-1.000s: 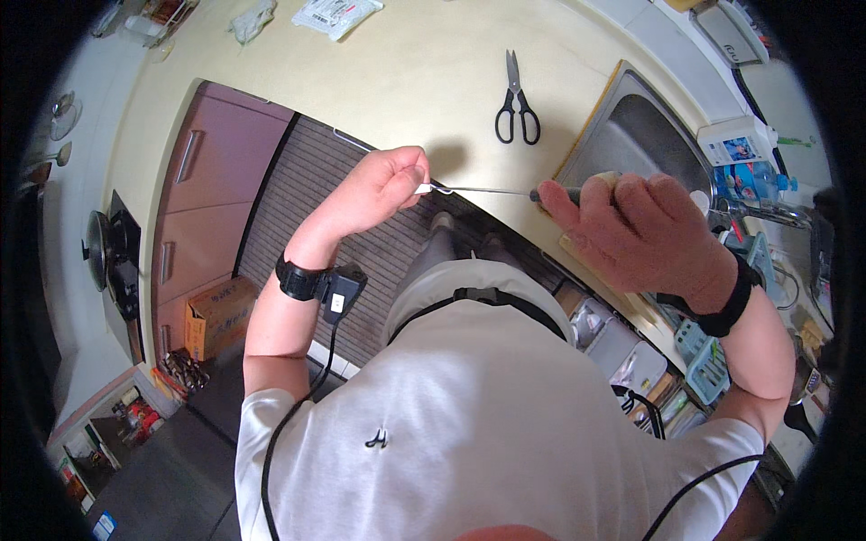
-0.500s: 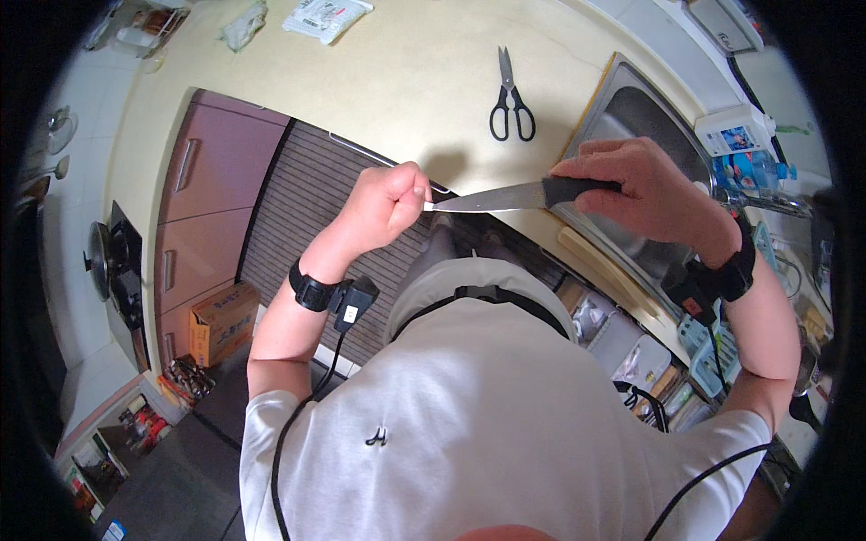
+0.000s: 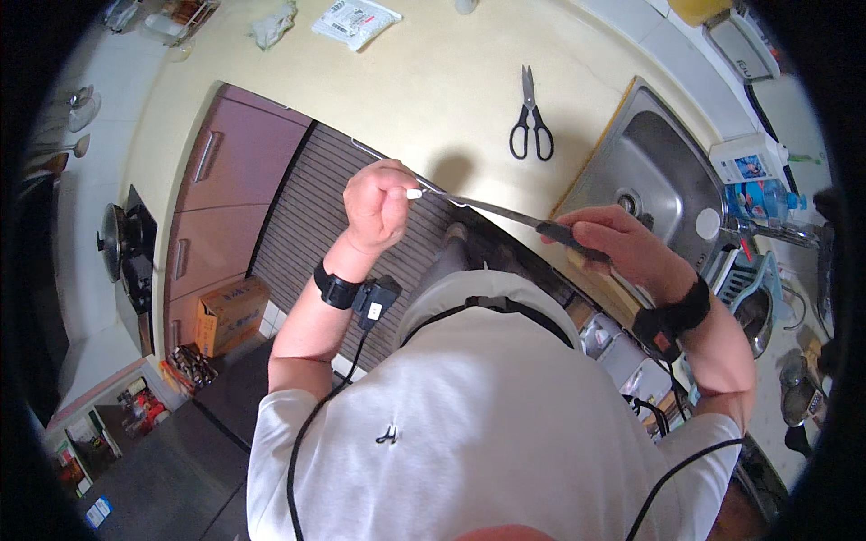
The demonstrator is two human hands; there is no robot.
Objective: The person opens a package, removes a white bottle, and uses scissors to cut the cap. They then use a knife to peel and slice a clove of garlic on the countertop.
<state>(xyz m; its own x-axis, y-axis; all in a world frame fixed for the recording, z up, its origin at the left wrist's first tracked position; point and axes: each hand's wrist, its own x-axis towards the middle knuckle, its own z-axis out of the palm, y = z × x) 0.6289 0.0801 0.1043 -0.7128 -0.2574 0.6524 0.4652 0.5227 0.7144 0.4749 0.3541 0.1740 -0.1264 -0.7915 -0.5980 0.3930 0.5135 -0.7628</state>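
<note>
My right hand (image 3: 622, 248) is closed round the black handle of a knife (image 3: 492, 208). Its blade points left, seen nearly edge-on, with the tip close to my left hand (image 3: 377, 206). The fingers of that hand are curled in a pinch, and a small white piece (image 3: 414, 194) sticks out between thumb and finger. What the piece is I cannot make out; whether the knife tip touches it is too fine to tell. Both hands are held in the air in front of the counter edge. Beyond them, black-handled scissors (image 3: 530, 122) lie slightly open on the counter.
The cream counter (image 3: 433, 86) runs across the far side, bearing a white packet (image 3: 355, 22) and a crumpled plastic bag (image 3: 273, 27). At right a steel sink (image 3: 672, 153) is set in, with bottles (image 3: 762, 198) behind it. A cardboard box (image 3: 233, 316) stands by the pink cabinets (image 3: 234, 171).
The knife has turned from showing its flat side to nearly edge-on, its handle lower now. My right hand has dropped nearer my body. More of the white piece shows at my left fingers.
</note>
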